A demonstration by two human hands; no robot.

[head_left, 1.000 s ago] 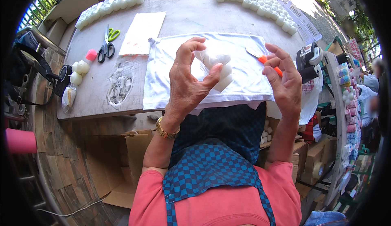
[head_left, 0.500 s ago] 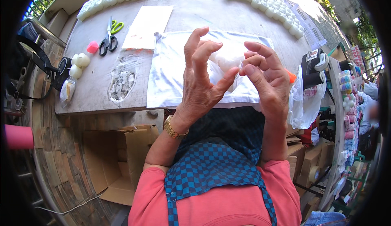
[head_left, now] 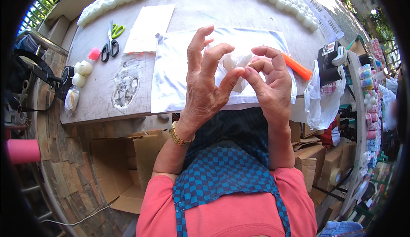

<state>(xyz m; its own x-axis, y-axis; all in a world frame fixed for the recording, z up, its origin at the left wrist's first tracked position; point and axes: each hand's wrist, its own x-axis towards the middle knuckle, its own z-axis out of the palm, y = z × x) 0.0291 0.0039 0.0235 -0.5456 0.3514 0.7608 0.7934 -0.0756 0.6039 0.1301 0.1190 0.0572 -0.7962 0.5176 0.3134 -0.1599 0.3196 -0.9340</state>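
White translucent bundle (head_left: 237, 60), over the far middle of the white cloth (head_left: 171, 81), and now both hands are on the scene! A second ago the right hand (head_left: 271, 81) stood well off toward the cloth's right side; now it's in close, thumb and fingertips drawn together, its thumb meeting the left hand's. The left hand (head_left: 207, 81) arches, fingers apart from thumb around the bundle; how firmly either one grips, I cannot tell. The orange handle (head_left: 297, 67), partly covered by the right hand before, now shows clear at the cloth's right edge. Fingers block much of the bundle. Left of the cloth: a flat white packet (head_left: 149, 29), then scissors (head_left: 110, 51). Right of it, a plastic bag (head_left: 322, 104). Beyond the cloth, white cylinders (head_left: 277, 2) line the greyish table (head_left: 192, 8); below its left side, an open cardboard box (head_left: 143, 164) sits on patterned flooring (head_left: 64, 185).
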